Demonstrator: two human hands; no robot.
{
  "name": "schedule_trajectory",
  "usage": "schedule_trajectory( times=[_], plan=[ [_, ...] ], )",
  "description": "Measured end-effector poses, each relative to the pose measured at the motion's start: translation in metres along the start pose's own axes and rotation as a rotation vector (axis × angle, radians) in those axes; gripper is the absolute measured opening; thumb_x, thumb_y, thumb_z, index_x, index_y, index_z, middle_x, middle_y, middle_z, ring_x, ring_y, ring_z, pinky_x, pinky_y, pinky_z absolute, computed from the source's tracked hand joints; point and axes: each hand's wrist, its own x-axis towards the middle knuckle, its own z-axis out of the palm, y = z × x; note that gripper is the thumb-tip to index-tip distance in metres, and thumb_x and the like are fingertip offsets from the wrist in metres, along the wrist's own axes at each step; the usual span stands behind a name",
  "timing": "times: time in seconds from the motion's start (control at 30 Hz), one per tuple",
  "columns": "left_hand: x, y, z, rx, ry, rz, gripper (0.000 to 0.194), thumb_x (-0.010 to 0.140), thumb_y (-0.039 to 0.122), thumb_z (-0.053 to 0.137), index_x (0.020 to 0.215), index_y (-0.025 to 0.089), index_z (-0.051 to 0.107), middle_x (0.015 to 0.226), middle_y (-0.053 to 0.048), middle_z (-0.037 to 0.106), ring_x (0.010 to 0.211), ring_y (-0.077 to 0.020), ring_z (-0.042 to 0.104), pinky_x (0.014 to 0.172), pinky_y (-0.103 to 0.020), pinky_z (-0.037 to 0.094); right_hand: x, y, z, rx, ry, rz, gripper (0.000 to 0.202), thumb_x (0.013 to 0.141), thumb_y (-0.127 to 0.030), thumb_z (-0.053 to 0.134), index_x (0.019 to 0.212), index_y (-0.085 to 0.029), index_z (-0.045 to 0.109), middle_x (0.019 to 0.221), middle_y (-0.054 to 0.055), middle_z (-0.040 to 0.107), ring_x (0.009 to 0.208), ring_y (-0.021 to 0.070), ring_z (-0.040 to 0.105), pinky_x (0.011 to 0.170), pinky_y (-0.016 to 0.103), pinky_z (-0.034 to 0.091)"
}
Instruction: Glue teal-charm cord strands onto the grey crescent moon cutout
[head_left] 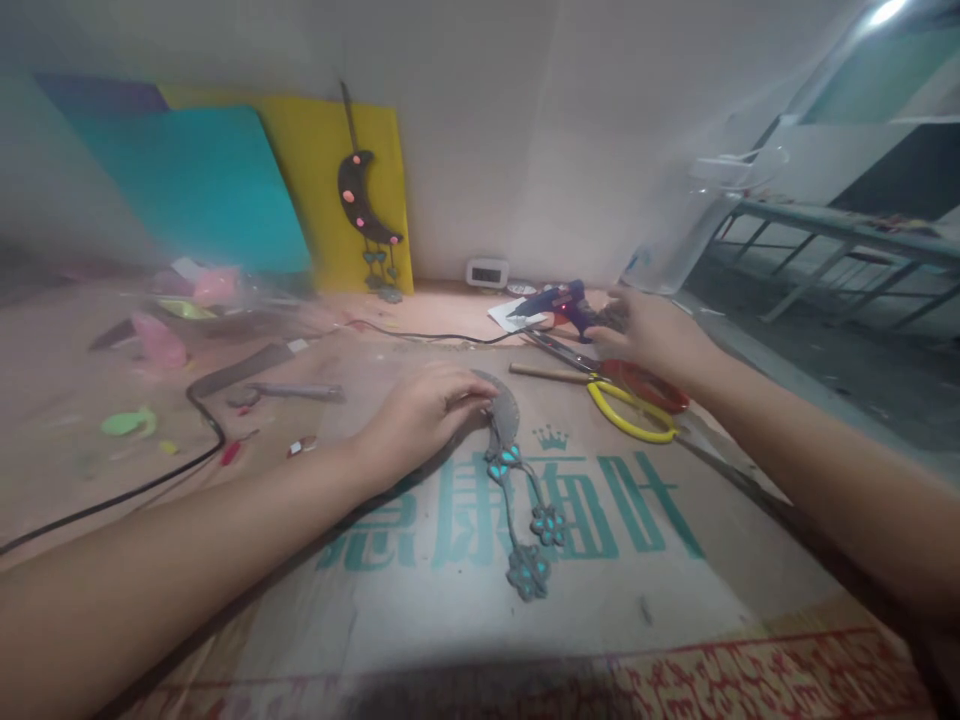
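My left hand (431,415) rests on the cardboard, thumb and fingers pinched on the upper part of a grey crescent moon ornament (505,410). Grey cords hang from the crescent, with a bow-like piece (502,463) and two flower charms (529,572) with turquoise centres, all lying flat. My right hand (660,335) is farther back on the right, beside the handle of a dark blue glue gun (553,300). Some dark grey material (611,315) shows at its fingertips. Blur hides whether those fingers grip it.
Scissors with red handles (649,385) and a yellow-handled tool (630,412) lie before my right hand. A black cable (217,430) crosses the left side among colourful scraps. A finished-looking moon hanging (356,195) leans on yellow board (300,150). Behind stands a small white clock (487,273).
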Motion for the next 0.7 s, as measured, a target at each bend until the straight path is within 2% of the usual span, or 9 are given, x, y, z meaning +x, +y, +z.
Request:
schedule_trajectory(
  times=[0.03, 0.1, 0.17, 0.23, 0.3, 0.37, 0.5, 0.6, 0.7],
  plan=[
    [0.000, 0.000, 0.000, 0.005, -0.004, -0.023, 0.011, 0.094, 0.021, 0.065, 0.099, 0.020, 0.075, 0.096, -0.003, 0.078, 0.094, -0.0191, 0.071, 0.087, -0.032, 0.053, -0.012, -0.005, -0.008, -0.028, 0.055, -0.016, 0.055, 0.086, -0.055, 0.068, 0.124, -0.016, 0.066, 0.116, 0.017, 0.073, 0.095, 0.0320, 0.067, 0.077, 0.040, 0.049],
    [0.001, 0.001, 0.000, 0.016, -0.022, -0.068, 0.008, 0.093, 0.022, 0.067, 0.096, 0.020, 0.075, 0.093, -0.003, 0.078, 0.091, -0.0191, 0.070, 0.084, -0.031, 0.052, -0.039, -0.023, -0.024, 0.073, 0.005, -0.145, 0.037, 0.091, -0.051, 0.064, 0.103, -0.017, 0.069, 0.100, 0.012, 0.074, 0.088, 0.0268, 0.067, 0.076, 0.036, 0.049],
    [0.002, 0.003, -0.001, 0.009, -0.043, -0.103, 0.008, 0.093, 0.023, 0.067, 0.093, 0.020, 0.074, 0.091, -0.002, 0.077, 0.088, -0.0186, 0.069, 0.082, -0.030, 0.050, -0.066, -0.047, -0.036, 0.225, -0.272, -0.356, 0.032, 0.094, -0.051, 0.062, 0.094, -0.020, 0.069, 0.091, 0.007, 0.072, 0.082, 0.0219, 0.066, 0.073, 0.032, 0.049],
    [0.002, 0.006, -0.002, -0.005, -0.054, -0.133, 0.010, 0.094, 0.024, 0.066, 0.089, 0.020, 0.073, 0.089, -0.001, 0.076, 0.086, -0.0179, 0.068, 0.081, -0.030, 0.049, -0.091, -0.070, -0.043, 0.345, -0.517, -0.511, 0.039, 0.091, -0.057, 0.065, 0.107, -0.021, 0.067, 0.098, 0.005, 0.071, 0.085, 0.0199, 0.066, 0.072, 0.029, 0.050],
    [0.003, 0.007, -0.003, -0.010, -0.069, -0.160, 0.012, 0.094, 0.026, 0.066, 0.086, 0.020, 0.072, 0.088, 0.000, 0.075, 0.085, -0.0178, 0.066, 0.081, -0.030, 0.047, -0.109, -0.087, -0.043, 0.342, -0.621, -0.604, 0.050, 0.087, -0.058, 0.072, 0.120, -0.021, 0.064, 0.104, 0.005, 0.070, 0.089, 0.0201, 0.066, 0.074, 0.030, 0.051],
    [0.004, 0.008, -0.004, -0.004, -0.089, -0.179, 0.013, 0.094, 0.027, 0.066, 0.085, 0.019, 0.070, 0.087, -0.001, 0.074, 0.085, -0.0183, 0.065, 0.081, -0.030, 0.046, -0.120, -0.095, -0.036, 0.303, -0.590, -0.696, 0.047, 0.089, -0.052, 0.072, 0.119, -0.016, 0.064, 0.105, 0.008, 0.068, 0.093, 0.0221, 0.064, 0.078, 0.033, 0.051],
    [0.005, 0.005, -0.002, -0.002, -0.146, -0.185, 0.015, 0.096, 0.027, 0.062, 0.085, 0.018, 0.067, 0.088, -0.002, 0.072, 0.086, -0.0194, 0.064, 0.080, -0.031, 0.046, -0.124, -0.096, -0.017, 0.269, -0.457, -0.791, 0.023, 0.100, -0.033, 0.060, 0.103, -0.013, 0.069, 0.093, 0.009, 0.066, 0.085, 0.0206, 0.061, 0.074, 0.032, 0.049],
    [0.005, 0.003, 0.001, 0.030, -0.172, -0.158, 0.016, 0.098, 0.027, 0.058, 0.087, 0.017, 0.064, 0.090, -0.005, 0.070, 0.089, -0.0215, 0.063, 0.081, -0.033, 0.046, -0.124, -0.095, -0.012, 0.281, -0.373, -0.868, 0.023, 0.102, -0.023, 0.052, 0.101, -0.011, 0.072, 0.089, 0.009, 0.067, 0.081, 0.0193, 0.060, 0.072, 0.031, 0.048],
    [0.005, 0.001, 0.003, 0.069, -0.175, -0.135, 0.016, 0.099, 0.026, 0.053, 0.089, 0.017, 0.062, 0.093, -0.007, 0.069, 0.092, -0.0225, 0.062, 0.083, -0.034, 0.046, -0.125, -0.098, -0.015, 0.303, -0.341, -0.921, 0.028, 0.103, -0.017, 0.047, 0.097, -0.010, 0.073, 0.086, 0.009, 0.069, 0.079, 0.0186, 0.060, 0.071, 0.030, 0.048]
  ],
)
